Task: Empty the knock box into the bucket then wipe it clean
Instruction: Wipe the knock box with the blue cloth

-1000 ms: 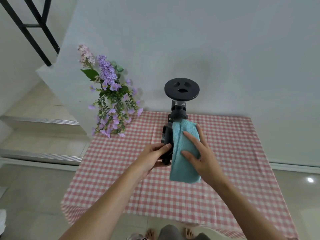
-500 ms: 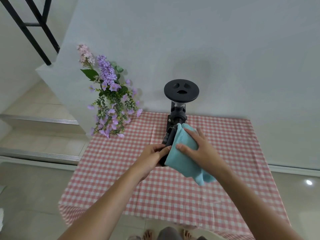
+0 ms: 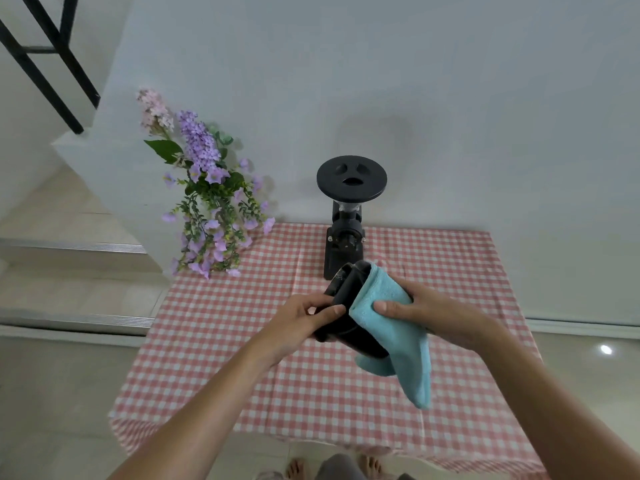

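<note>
A: What differs from half a second back?
B: knock box (image 3: 349,306) now tilted further and more of its dark side shows; cloth (image 3: 388,327) has slid off toward the right, with its tail hanging lower

A: Hands?
B: left hand (image 3: 304,320) clamped on the box's left side, thumb on top. right hand (image 3: 429,313) presses the blue cloth against the box's right side, fingers closed over the fabric

A: Where's the box, which way is it pointing?
B: held in the air above the middle of the table (image 3: 242,341), in front of the grinder (image 3: 348,230) at the far edge. long axis runs from near-right to far-left, rim end tipped up and away toward the grinder

A: Anything hidden?
B: box opening and inside can't be seen, cloth covers its right flank. flowers (image 3: 207,202) at the far left corner. bare feet cut off at the bottom edge of view
</note>
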`<state>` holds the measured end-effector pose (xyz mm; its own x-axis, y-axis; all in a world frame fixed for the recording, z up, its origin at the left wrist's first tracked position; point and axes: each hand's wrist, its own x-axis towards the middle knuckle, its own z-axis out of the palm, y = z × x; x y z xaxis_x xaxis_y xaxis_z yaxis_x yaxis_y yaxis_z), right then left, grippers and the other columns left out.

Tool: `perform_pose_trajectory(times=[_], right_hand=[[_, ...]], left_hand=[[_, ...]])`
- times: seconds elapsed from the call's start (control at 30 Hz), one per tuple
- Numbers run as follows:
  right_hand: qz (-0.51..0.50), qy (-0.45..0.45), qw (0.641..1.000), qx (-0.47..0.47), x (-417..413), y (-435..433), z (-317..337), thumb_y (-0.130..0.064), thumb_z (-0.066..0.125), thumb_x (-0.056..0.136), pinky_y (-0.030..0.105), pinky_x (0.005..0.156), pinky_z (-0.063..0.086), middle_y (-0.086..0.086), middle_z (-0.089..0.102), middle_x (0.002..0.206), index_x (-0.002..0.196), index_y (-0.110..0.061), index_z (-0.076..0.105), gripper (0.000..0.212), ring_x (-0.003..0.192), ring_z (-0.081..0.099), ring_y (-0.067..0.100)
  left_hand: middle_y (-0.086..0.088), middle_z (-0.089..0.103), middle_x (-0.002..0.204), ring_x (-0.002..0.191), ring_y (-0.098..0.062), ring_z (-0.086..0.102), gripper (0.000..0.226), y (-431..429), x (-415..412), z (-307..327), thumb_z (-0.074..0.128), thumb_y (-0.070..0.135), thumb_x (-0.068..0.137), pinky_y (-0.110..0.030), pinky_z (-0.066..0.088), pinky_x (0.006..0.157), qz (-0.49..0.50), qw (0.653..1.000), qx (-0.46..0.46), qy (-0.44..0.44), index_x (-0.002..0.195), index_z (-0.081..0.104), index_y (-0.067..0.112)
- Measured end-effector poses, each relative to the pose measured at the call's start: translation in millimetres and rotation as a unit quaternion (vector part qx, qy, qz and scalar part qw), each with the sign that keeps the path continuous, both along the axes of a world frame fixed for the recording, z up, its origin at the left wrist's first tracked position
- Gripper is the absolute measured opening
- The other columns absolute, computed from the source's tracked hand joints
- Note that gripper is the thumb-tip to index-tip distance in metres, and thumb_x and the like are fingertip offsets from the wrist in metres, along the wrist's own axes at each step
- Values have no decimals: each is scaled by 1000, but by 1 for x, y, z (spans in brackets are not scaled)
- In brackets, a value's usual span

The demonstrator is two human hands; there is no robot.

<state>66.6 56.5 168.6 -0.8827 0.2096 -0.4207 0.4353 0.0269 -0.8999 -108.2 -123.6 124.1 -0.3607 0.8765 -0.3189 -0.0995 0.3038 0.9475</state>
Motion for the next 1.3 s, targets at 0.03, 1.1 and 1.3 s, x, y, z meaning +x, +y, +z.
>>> perform_pose_trajectory(times=[0.03, 1.1, 1.3], right_hand=[[-5, -8, 1000, 12, -2, 1, 1, -52, 72, 86, 42, 101, 55, -5, 75, 121, 131, -39, 59, 49, 111, 73, 16], [-276, 162, 931, 176, -6, -21, 6, -38, 66, 93, 53, 102, 52, 1, 61, 138, 122, -46, 58, 31, 125, 61, 25], [-235, 162, 936, 207, -7, -42, 6, -26, 71, 91, -2, 83, 41, -18, 9, 167, 101, -43, 74, 20, 137, 31, -5]], left_hand=[[-1, 80, 97, 84, -15, 77, 25, 2, 1, 2, 63, 29, 102, -23, 58, 74, 4, 1000, 2, 0, 114, 77, 12], [-20, 78, 112, 96, -24, 76, 29, 21, 27, 17, 66, 27, 100, -31, 63, 78, 118, 981, -14, -153, 110, 78, 2], [-12, 78, 96, 84, -19, 75, 26, 25, 30, 20, 66, 24, 100, -30, 63, 70, 137, 972, -22, -190, 107, 77, 1]])
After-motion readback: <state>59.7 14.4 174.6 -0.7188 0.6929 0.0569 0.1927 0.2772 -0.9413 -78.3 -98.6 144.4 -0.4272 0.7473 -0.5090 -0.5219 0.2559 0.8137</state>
